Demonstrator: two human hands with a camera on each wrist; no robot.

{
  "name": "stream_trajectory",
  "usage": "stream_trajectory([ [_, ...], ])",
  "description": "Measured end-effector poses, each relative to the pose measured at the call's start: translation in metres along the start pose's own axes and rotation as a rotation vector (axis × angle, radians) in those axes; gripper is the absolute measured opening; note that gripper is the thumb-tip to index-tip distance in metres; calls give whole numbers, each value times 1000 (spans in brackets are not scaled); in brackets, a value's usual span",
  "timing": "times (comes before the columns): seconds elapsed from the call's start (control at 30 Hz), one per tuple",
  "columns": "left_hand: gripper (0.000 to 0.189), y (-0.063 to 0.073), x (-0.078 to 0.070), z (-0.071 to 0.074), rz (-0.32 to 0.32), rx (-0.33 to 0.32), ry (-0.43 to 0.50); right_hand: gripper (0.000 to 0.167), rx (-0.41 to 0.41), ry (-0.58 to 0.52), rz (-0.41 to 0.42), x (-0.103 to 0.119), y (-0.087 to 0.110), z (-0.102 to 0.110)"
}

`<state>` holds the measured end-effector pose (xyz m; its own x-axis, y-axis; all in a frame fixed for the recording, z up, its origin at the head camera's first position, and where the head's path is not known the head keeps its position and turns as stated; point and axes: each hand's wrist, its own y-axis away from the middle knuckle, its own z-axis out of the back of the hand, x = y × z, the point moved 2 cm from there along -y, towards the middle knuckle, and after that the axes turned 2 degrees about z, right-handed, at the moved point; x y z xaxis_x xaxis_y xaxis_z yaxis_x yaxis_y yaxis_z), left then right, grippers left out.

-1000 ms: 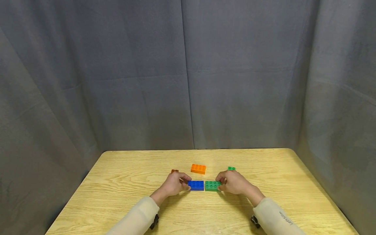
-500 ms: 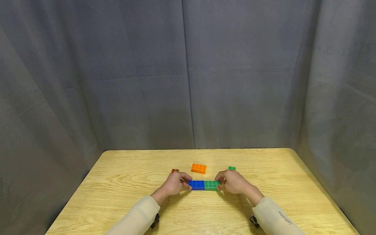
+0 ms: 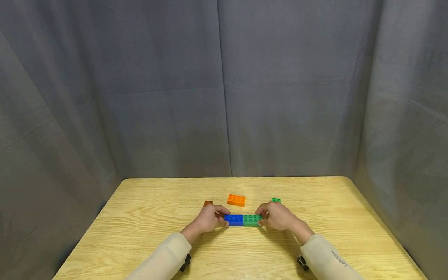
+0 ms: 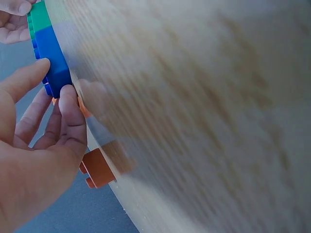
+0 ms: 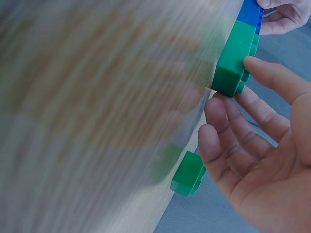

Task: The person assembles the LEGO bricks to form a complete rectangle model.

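Two hands hold a blue brick (image 3: 235,220) and a long green brick (image 3: 251,220) end to end

The two bricks form one straight row on the desk (image 3: 147,217), studs up, their inner ends meeting with no visible gap. The row lies about midway between the left and right edges and roughly parallel to the far edge.

The left hand (image 3: 206,218) pinches the blue brick near its outer end — thumb on the near side, a finger on the far side, the grip only as wide as the brick. The right hand (image 3: 278,216) mirrors it on the long green brick, thumb and finger pinching that outer end while the other fingers curve just beside it.

An orange brick (image 3: 236,200) lies between the row and the far edge, slightly askew and apart from both hands. Just beyond the left hand, on the side of the far left corner, sits a brown brick (image 3: 208,203), partly hidden by that hand. A short green brick (image 3: 276,200) sits beyond the right hand, also partly covered.

Pale sleeves (image 3: 164,254) cover both forearms — the right one bears dark lettering. Grey curtains (image 3: 168,97) hang behind the far edge.
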<state>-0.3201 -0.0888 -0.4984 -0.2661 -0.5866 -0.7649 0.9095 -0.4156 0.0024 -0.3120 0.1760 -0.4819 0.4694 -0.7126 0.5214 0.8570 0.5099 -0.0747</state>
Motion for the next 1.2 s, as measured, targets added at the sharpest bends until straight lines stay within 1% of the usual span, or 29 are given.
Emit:
stream_trajectory([
  [0.1, 26, 0, 0, 0, -8, -5, -8, 26, -2, 1, 3, 1, 0, 1],
  [0.33, 27, 0, -1, -2, 8, -8, -15, 28, -1, -1, 0, 1, 0, 1],
  [0.57, 27, 0, 1, -3, 17, -6, -17, 29, -17, -51, -31, 2, -3, 2],
  [0.7, 27, 0, 0, -2, 15, -6, -12, 28, -40, -68, -48, 1, -7, 3],
  [0.83, 26, -1, 0, -2, 14, -10, -27, 26, -77, -88, -62, 1, -13, 4],
  [1.07, 25, -2, 1, -2, 35, -12, -45, 26, -130, -139, -125, 2, -22, 2],
  [1.2, 25, -2, 1, -3, 28, -16, -43, 26, -175, -167, -155, 3, -27, 0],
])
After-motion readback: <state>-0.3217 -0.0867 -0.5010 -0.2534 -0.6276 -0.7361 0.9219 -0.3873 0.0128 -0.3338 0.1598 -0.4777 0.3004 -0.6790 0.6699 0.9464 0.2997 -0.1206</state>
